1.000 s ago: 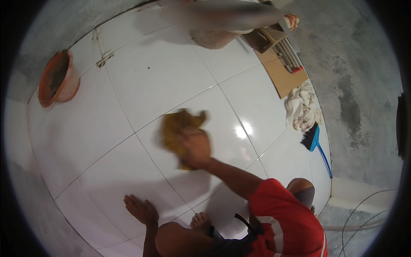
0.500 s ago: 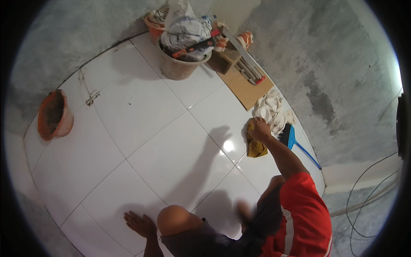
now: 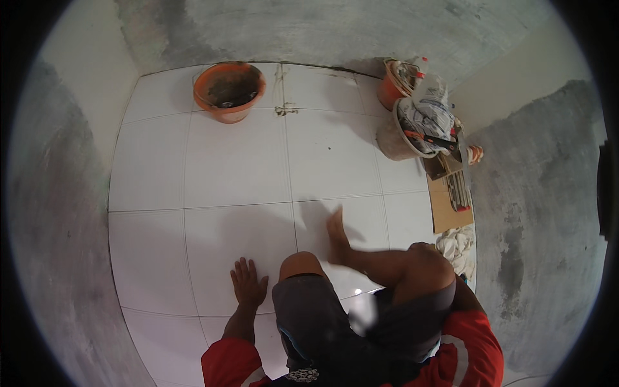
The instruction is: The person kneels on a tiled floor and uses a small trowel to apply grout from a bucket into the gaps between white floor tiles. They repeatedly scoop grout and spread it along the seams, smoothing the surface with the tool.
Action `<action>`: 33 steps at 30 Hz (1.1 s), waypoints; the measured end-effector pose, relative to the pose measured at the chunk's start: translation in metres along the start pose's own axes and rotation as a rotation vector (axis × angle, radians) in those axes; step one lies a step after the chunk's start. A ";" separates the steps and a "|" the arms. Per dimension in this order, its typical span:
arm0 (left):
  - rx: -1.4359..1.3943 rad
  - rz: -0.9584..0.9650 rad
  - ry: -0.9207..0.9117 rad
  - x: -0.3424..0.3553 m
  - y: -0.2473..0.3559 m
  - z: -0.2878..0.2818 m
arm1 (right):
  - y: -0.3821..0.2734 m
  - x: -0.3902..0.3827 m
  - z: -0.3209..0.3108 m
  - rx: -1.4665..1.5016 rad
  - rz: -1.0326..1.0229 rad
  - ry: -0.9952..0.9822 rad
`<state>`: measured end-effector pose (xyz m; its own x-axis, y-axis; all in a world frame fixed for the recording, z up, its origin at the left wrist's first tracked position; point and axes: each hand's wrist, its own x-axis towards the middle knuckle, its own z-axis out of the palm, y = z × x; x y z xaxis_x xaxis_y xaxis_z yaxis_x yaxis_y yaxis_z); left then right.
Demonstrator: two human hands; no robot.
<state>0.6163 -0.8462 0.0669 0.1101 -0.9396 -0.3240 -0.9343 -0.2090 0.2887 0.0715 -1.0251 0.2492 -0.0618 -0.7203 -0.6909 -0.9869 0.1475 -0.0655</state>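
Note:
My left hand (image 3: pixel 248 284) lies flat on a white tile (image 3: pixel 238 232), fingers spread, with nothing in it. Left of my bent knee, its arm comes up from a red sleeve. My right forearm (image 3: pixel 467 297) reaches forward beside my other knee (image 3: pixel 431 267), which covers most or all of my right hand, so its fingers and anything in them cannot be made out. The crumpled whitish cloth (image 3: pixel 456 250) is just beyond that knee. My bare foot (image 3: pixel 337 235) is stretched out over the tiles ahead of me.
An orange bucket (image 3: pixel 232 115) with a dirty inside stands at the far wall. At far right are another orange bucket (image 3: pixel 389 90), a pale bucket (image 3: pixel 391 140) holding a sack and an orange-black tool, and a brown board (image 3: pixel 443 216) with tools on it. Grey plastered walls (image 3: pixel 516 193) enclose the floor.
My view has swung left. My right hand, earlier on a yellow-brown cloth, is now behind my knee; cloth and blue brush are no longer plainly seen. My foot has come forward. My left hand remains flat.

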 end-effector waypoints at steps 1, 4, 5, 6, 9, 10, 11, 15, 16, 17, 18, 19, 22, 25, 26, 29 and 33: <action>-0.022 0.011 -0.031 0.001 -0.004 -0.002 | -0.009 0.019 0.005 0.001 -0.026 -0.012; 0.054 0.148 -0.105 0.007 -0.032 -0.014 | -0.037 0.080 0.016 -0.006 -0.085 -0.024; 0.138 0.171 -0.133 0.012 -0.040 -0.018 | -0.047 0.101 0.018 -0.006 -0.099 -0.018; 0.096 0.222 -0.159 0.016 -0.050 -0.024 | -0.059 0.121 0.019 -0.004 -0.113 -0.006; 0.120 0.365 -0.249 0.033 -0.078 -0.048 | -0.091 0.179 0.011 0.000 -0.090 0.042; 0.144 0.404 -0.243 0.042 -0.082 -0.056 | -0.100 0.196 0.009 0.001 -0.082 0.075; 0.174 0.426 -0.284 0.049 -0.086 -0.065 | -0.108 0.212 0.008 -0.003 -0.042 0.093; 0.164 0.390 -0.323 0.088 -0.082 -0.101 | -0.113 0.256 0.017 0.020 -0.055 0.084; 0.169 0.352 -0.335 0.099 -0.081 -0.114 | -0.111 0.260 0.022 -0.007 -0.019 0.035; 0.086 0.226 -0.329 0.115 -0.081 -0.127 | -0.108 0.262 0.026 0.032 -0.078 0.064; 0.011 0.100 -0.328 0.139 -0.082 -0.140 | -0.107 0.264 0.029 0.053 -0.078 0.071; -0.065 -0.023 -0.314 0.164 -0.085 -0.156 | -0.106 0.264 0.030 0.029 -0.103 0.101; 0.042 -0.116 -0.142 0.241 -0.100 -0.223 | -0.114 0.262 0.026 -0.011 -0.135 0.155; 0.100 -0.275 -0.103 0.307 -0.112 -0.302 | -0.127 0.262 0.016 -0.027 0.019 0.041; 0.072 -0.314 -0.076 0.325 -0.115 -0.325 | -0.126 0.262 0.014 -0.010 0.008 0.021; -0.172 -0.429 0.001 0.378 -0.128 -0.373 | -0.107 0.265 0.020 0.056 -0.007 -0.010; -0.391 -0.377 0.100 0.438 -0.145 -0.386 | -0.089 0.278 0.053 -0.453 -0.121 0.126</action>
<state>0.9308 -1.3318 0.2312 0.4620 -0.7975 -0.3880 -0.6303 -0.6030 0.4889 0.1505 -1.2027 0.0248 0.0678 -0.7943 -0.6037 -0.9520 -0.2325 0.1990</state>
